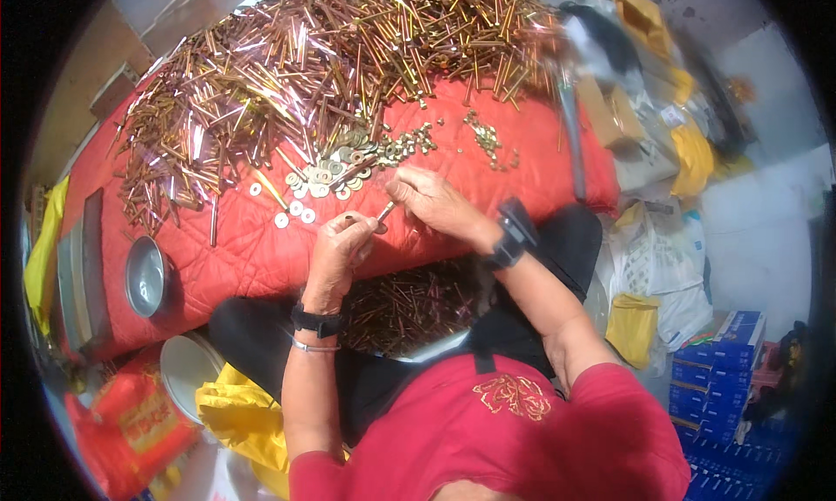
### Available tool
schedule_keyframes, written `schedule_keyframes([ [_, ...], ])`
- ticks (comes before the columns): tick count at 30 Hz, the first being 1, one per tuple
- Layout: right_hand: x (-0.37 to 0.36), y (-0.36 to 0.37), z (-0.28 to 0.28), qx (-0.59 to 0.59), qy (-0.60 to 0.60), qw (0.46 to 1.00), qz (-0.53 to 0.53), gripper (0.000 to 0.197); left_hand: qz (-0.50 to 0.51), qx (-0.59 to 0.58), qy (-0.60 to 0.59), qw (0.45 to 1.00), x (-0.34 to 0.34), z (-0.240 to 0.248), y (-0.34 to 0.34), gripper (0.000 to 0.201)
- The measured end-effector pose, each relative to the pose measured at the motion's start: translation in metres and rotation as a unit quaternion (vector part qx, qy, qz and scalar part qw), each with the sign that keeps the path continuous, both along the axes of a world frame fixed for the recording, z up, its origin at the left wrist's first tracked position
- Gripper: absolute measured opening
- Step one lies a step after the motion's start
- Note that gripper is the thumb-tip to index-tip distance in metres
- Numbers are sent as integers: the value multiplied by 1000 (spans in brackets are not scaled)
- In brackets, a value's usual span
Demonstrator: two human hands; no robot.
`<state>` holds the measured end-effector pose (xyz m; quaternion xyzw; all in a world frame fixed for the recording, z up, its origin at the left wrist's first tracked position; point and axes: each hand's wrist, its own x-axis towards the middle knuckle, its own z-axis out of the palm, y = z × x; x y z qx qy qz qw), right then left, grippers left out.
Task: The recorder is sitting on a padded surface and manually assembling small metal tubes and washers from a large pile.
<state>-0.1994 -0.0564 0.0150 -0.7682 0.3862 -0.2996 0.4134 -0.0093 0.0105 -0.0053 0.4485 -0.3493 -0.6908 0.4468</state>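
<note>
My left hand (342,247) is closed on a metal bolt (385,212), held over the near part of the red padded cloth (252,279). What looks like a washer (380,228) sits by the bolt, close to the left fingertips. The fingers of my right hand (435,207) are pinched at the bolt's other end; anything small between them is hidden. Just beyond my hands lies a heap of flat washers (335,168), with a few single washers (296,208) apart from it. Small nuts (486,142) are scattered farther right.
A large pile of long brassy bolts (348,53) covers the far side. At left stands a grey metal bowl (148,276). More bolts (409,309) lie below, between my legs. Blue boxes (714,375) are stacked at right, near plastic bags (657,257).
</note>
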Motion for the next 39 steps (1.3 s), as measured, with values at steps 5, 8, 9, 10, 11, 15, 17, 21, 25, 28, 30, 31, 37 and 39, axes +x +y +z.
schedule_keyframes([
  [5,0,7,-7,-18,-35,999,19,21,-6,-14,-22,1000,-4,-3,0,19],
  [8,-15,8,0,60,74,993,71,20,-32,-121,-150,981,-8,-4,7,17],
  [9,-21,7,6,93,122,984,94,21,-43,-178,-213,960,-8,-7,8,16],
  [10,-28,5,13,166,90,977,99,22,-91,-258,-337,901,-7,6,4,15],
  [11,-36,2,20,238,58,964,105,23,-56,-286,-365,884,-8,6,-1,16],
  [15,-89,-62,10,-210,117,970,-31,21,98,-333,-496,796,-10,5,-30,11],
  [17,-130,-114,-2,-357,211,897,-150,18,151,-337,-580,726,-11,5,-55,12],
  [21,-170,-170,-25,-438,443,757,-195,12,125,-328,-653,671,-11,-5,-82,20],
  [25,-173,-178,-33,-479,455,734,-155,9,99,-291,-646,699,-6,-10,-83,21],
  [28,-177,-179,-25,-485,433,752,-107,9,113,-286,-619,722,9,-24,-81,18],
  [30,-178,-176,-17,-497,427,749,-93,10,141,-250,-495,820,21,-26,-80,19],
  [31,-179,-174,-12,-504,426,746,-87,11,152,-231,-425,862,21,-25,-80,20],
  [37,-116,-117,-3,-370,222,892,-133,13,217,-43,26,975,35,-10,-50,21],
  [39,-108,-106,-9,-270,237,927,-107,11,226,-6,122,966,28,-12,-44,20],
])
